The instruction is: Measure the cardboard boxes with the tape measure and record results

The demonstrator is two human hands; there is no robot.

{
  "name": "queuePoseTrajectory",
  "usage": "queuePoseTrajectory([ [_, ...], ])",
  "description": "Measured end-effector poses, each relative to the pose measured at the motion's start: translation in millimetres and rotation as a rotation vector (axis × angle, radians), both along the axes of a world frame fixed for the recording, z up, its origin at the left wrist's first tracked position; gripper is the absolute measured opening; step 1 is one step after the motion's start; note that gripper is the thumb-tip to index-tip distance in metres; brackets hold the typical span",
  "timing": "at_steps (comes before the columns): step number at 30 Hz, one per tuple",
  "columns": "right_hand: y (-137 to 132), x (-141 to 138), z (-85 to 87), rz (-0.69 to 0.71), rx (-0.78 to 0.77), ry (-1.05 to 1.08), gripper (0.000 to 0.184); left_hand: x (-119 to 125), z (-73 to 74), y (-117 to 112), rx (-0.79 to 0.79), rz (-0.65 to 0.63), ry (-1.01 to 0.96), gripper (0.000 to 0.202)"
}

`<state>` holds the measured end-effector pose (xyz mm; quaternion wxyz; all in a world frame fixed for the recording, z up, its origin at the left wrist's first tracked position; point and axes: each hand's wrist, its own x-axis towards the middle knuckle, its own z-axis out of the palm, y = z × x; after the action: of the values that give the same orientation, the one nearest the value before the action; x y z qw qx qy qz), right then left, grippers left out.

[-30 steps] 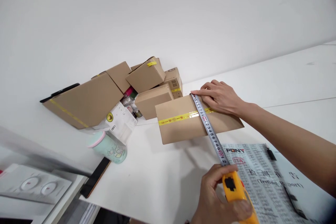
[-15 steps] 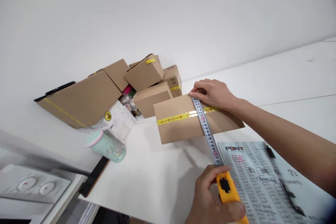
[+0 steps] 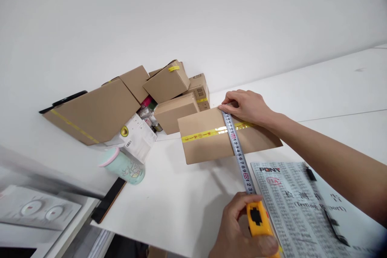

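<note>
A brown cardboard box with a yellow printed tape strip lies on the white table. The silver blade of a tape measure runs across its top face, past the near edge. My right hand is closed at the box's far edge, its fingertips pinching the blade's end against the cardboard. Down at the front, my left hand grips the yellow and black case of the tape measure, held off the box toward me. The blade is stretched straight between both hands.
Several cardboard boxes are piled against the wall. A mint tumbler with a pink rim stands near the table's left edge, beside a white avocado-print package. A printed report with a pen on it lies at the right.
My left hand has shifted slightly left and down with the case, drawing out a little more blade. My right hand stays at the box's far edge.
</note>
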<state>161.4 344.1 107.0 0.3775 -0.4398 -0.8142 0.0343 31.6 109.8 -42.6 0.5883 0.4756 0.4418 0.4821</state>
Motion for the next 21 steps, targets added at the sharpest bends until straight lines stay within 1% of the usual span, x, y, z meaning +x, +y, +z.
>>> queuePoseTrajectory([
  [3,0,0,-0.7,0.002,0.01,0.005,0.02,2,0.7,-1,0.014,0.007,0.009,0.071],
  [8,1,0,-2.4,0.008,0.033,0.003,0.021,8,0.0,0,0.048,0.023,-0.041,0.068],
  [15,0,0,-1.2,0.008,0.033,-0.017,0.021,8,7.4,2,0.022,0.015,-0.043,0.065],
  [18,0,0,-1.9,0.008,0.038,-0.017,0.02,8,-0.5,-1,0.014,0.011,-0.023,0.069],
  [19,1,0,-2.6,0.004,0.044,-0.021,0.021,8,-5.2,-4,0.02,0.03,-0.008,0.072],
  [21,1,0,-4.8,-0.007,0.068,-0.048,0.028,7,-14.2,-14,0.034,0.124,0.013,0.083],
])
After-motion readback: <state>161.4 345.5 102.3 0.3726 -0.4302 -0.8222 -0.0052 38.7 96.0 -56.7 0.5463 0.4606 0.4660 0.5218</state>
